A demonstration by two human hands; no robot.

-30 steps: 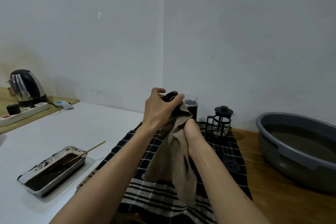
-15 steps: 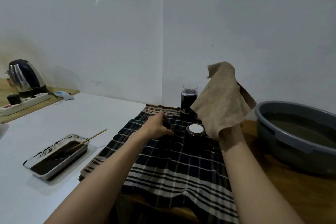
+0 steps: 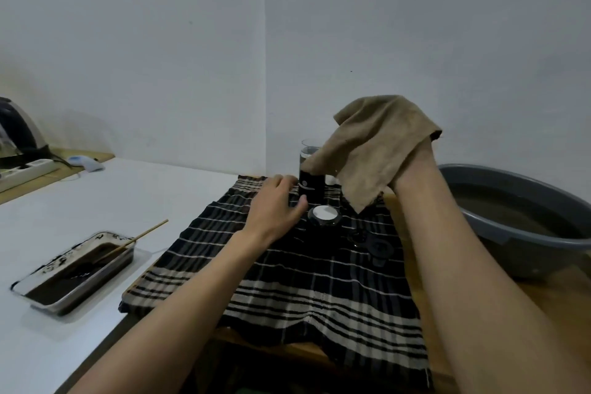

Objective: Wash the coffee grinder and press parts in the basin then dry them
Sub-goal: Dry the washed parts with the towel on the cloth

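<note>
My left hand (image 3: 277, 205) rests on the black plaid towel (image 3: 287, 281), fingers relaxed, thumb just short of the tall black grinder body (image 3: 311, 184) with its glass top. A round black part with a white face (image 3: 323, 215) lies right beside the thumb. More black parts (image 3: 379, 249) lie on the towel to the right. My right hand (image 3: 414, 169) is raised above the towel and holds a tan drying cloth (image 3: 380, 147), which drapes over the fingers and hides what stands behind it. The grey basin (image 3: 499, 173) of murky water stands at the right.
A metal tray (image 3: 48, 293) of dark liquid with a wooden stick (image 3: 140, 237) sits on the white table at the left. A kettle (image 3: 16, 134), a power strip (image 3: 27, 169) and a small white device (image 3: 91, 165) are at the far left. Walls meet in a corner behind.
A second ago both hands held a black part in the tan cloth. My left hand lowered to the towel, and my right hand lifted the cloth up and to the right.
</note>
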